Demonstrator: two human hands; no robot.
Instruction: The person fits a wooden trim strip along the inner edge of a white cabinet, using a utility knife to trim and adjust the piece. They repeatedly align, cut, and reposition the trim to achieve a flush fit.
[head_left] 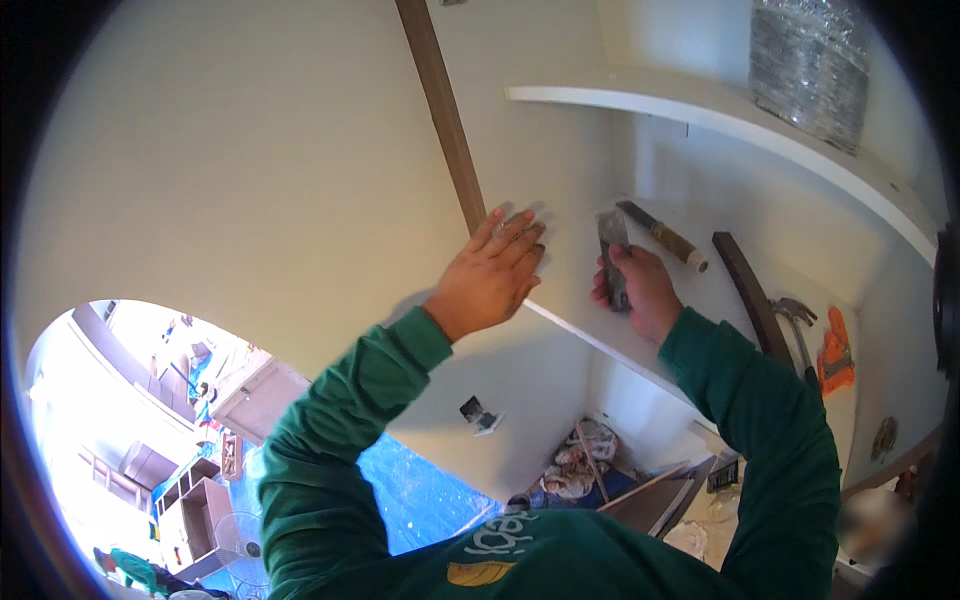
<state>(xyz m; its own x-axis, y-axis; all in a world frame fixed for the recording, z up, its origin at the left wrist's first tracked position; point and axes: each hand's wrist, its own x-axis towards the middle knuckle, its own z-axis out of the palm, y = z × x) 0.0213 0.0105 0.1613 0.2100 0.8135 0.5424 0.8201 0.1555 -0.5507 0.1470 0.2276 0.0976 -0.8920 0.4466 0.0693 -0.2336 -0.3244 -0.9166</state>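
My left hand [485, 270] lies with fingers spread on the white panel [250, 170], at the lower end of a brown wooden strip [440, 110] that runs upward; what is under the fingers is hidden. My right hand [640, 280], just above a white shelf [585, 310], grips a dark grey rectangular object [612, 230], upright and too unclear to name. On that shelf lie a long tool with a tan handle [675, 240], a dark brown strip [745, 280], a hammer [795, 320] and an orange tool [835, 355].
A curved upper shelf [700, 97] holds a plastic-wrapped bundle [805, 70]. Below are a wall box [475, 412], crumpled cloth [580, 460] and boards [670, 500]. At lower left, an arched opening shows furniture, a fan [240, 550], blue sheeting [410, 465] and another person in green [140, 570].
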